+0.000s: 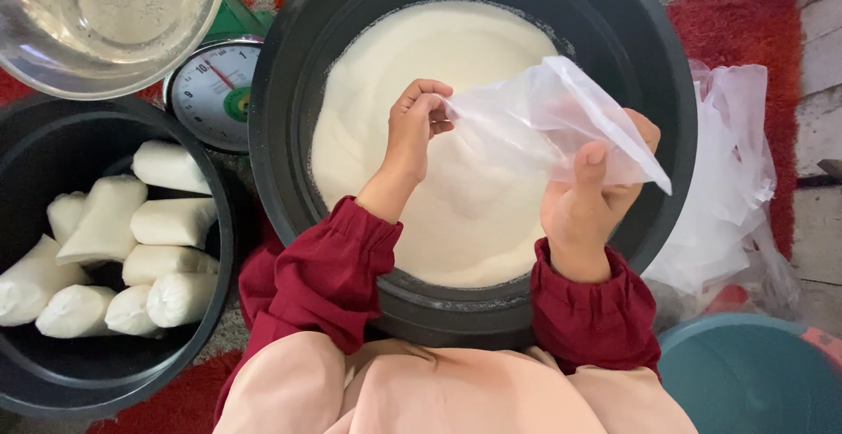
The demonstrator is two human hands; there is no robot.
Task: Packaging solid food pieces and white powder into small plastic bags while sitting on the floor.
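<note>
Head view, from the left: a black tub (pixel 35 373) holds a heap of filled white packets (pixel 132 259), and above it sit a clear bowl (pixel 105 13) and a round dial scale (pixel 213 92). In the middle a large black basin (pixel 289 66) is filled with fine white powder (pixel 412 57). Over it, the left hand (pixel 412 131) reaches forward on a straight wrist, its fingers curled tight and pinching one edge of a clear plastic bag (pixel 535 123). The bag stretches across to the right hand (pixel 588 197), which is raised with the thumb upright and pressed on the film; the other fingers lie behind the bag, seemingly closed on it, though the plastic blurs them. The bag hangs above the powder, not touching it as far as can be seen. Both forearms wear dark red sleeves (pixel 324 276) gathered at the cuff. Further right lies a pile of clear bags (pixel 737 188) on the red carpet (pixel 754 13), with a teal bucket (pixel 754 381) below.
</note>
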